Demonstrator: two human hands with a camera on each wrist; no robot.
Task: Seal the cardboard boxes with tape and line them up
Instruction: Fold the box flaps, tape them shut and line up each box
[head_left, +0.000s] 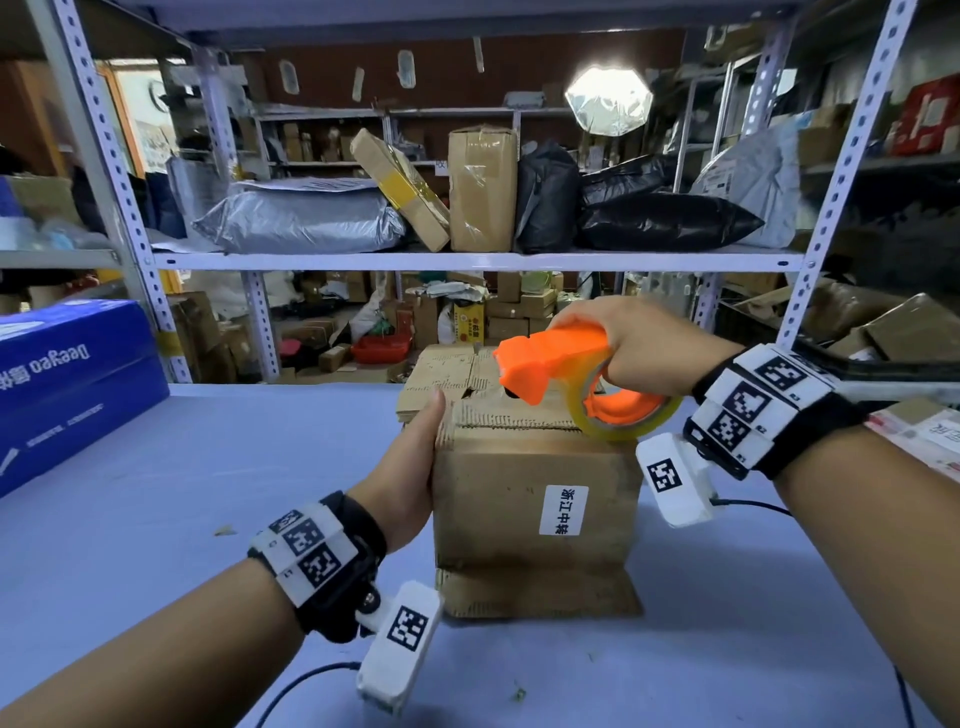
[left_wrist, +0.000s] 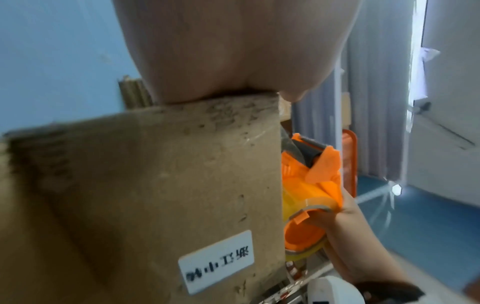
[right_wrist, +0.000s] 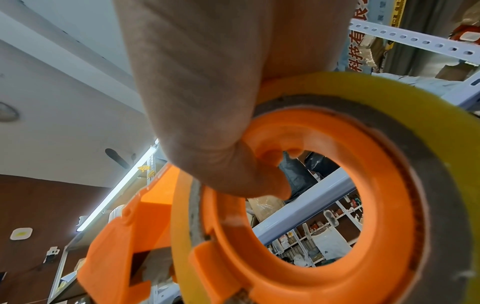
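1. Table (head_left: 182, 493): pale blue work surface in front of the metal shelving (head_left: 467, 259). It bears the box being worked on, central and near the person, presumably so both hands reach it at once.

2. Blue carton (head_left: 72, 384): printed, lying at the table's far left, well apart from the work; it plays no part at present.

3. Cardboard box (head_left: 535, 499): brown, worn, upright on the table, a white label (head_left: 563, 510) on its near face. The top flaps are folded down, with ragged corrugated edges meeting at a seam; no tape is visible over that seam, so sealing appears not yet done. A loose flap of cardboard sticks out at its base.

4. Tape dispenser (head_left: 550, 364): orange plastic, carrying a yellowish roll (head_left: 628, 428). It hovers over the box's top right edge, cutter nose pointing towards the seam, apparently placed to begin a strip there.

5. Right hand (head_left: 639, 348): clenched around the dispenser; the right wrist view shows a digit hooked through the roll's core, a grip that would steady the roll for pulling.

6. Left hand (head_left: 410, 467): laid flat against the box's left side, thumb extended up onto the top flap, fingers beyond it hidden; likely bracing the box and holding the flap shut.
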